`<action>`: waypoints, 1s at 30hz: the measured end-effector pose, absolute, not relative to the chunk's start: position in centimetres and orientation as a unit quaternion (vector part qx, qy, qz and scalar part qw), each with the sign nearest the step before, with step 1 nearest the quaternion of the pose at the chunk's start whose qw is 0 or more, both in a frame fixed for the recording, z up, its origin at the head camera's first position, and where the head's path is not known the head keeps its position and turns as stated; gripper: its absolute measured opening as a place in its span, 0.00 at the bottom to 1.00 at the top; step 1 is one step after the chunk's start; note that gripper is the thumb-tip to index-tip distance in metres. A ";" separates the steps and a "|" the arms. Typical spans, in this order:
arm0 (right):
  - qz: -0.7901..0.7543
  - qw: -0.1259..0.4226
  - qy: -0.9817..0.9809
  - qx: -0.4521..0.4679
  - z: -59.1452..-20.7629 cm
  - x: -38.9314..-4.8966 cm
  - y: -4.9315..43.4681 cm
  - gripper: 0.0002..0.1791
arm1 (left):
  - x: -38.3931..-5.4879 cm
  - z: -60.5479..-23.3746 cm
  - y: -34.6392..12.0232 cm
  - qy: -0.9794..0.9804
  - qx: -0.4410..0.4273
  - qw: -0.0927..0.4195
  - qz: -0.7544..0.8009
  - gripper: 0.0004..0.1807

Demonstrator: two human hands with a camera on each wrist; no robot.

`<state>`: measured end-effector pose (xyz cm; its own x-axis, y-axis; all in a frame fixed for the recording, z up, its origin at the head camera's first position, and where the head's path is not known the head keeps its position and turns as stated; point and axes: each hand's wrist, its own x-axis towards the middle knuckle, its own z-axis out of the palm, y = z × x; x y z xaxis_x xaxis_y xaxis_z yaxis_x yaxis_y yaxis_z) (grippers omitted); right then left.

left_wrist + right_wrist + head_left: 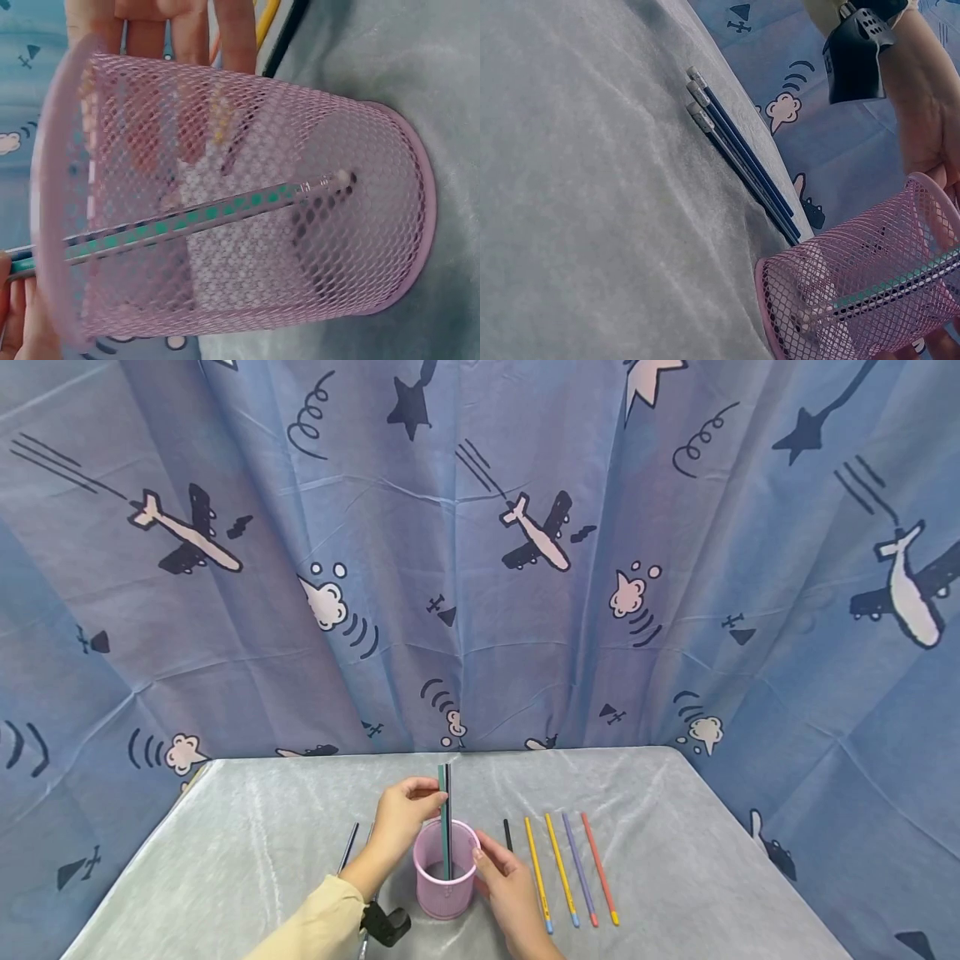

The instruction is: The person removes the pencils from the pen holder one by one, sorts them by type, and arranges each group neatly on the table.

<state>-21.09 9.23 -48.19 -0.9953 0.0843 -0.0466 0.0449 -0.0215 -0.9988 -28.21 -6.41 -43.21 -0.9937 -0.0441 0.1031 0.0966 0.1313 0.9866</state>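
Observation:
A pink mesh pencil cup point(442, 900) stands upright on the cloth. My left hand point(403, 818) is above its left rim, pinching a green pencil point(443, 839) near the top between thumb and fingers. A dark pencil point(449, 802) runs right alongside it; whether the fingers grip that one too, I cannot tell. Both reach down inside the cup, and in the left wrist view an eraser end point(341, 180) shows near the bottom through the mesh. My right hand point(512, 889) holds the cup's right side by the rim, thumb in front, fingers around the far side.
To the right lie a black pencil point(507, 835), two yellow pencils point(537, 872), a purple pencil point(580, 868) and a red pencil point(600, 864). Dark blue pencils point(742, 169) with erasers lie left of the cup. A patterned curtain point(480, 610) hangs behind the grey cloth-covered table point(225, 860).

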 end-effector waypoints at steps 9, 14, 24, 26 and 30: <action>0.707 0.018 -0.705 -0.050 -47.9 -20.9 9.2 0.26 | -27.6 -40.7 -7.0 -0.728 -0.024 0.079 -0.681 0.13; 0.706 0.016 -0.707 -0.049 -47.8 -20.8 9.1 0.27 | -27.1 -38.9 -7.6 -0.720 -0.028 0.090 -0.688 0.12; 0.713 0.015 -0.699 -0.039 -47.8 -20.6 9.2 0.26 | -26.5 -35.9 -8.8 -0.700 -0.039 0.101 -0.706 0.11; 0.711 0.015 -0.702 -0.042 -47.8 -20.7 9.1 0.26 | -26.4 -35.6 -9.2 -0.698 -0.039 0.102 -0.708 0.11; 0.705 0.013 -0.707 -0.048 -47.7 -20.8 9.1 0.26 | -26.4 -35.1 -10.2 -0.693 -0.034 0.106 -0.712 0.12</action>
<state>-20.78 9.09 -47.72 -0.9951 0.0862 -0.0490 0.0493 0.0010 -0.9988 -26.41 -10.18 -35.12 -0.9751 -0.1036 0.1960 0.1988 -0.0176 0.9799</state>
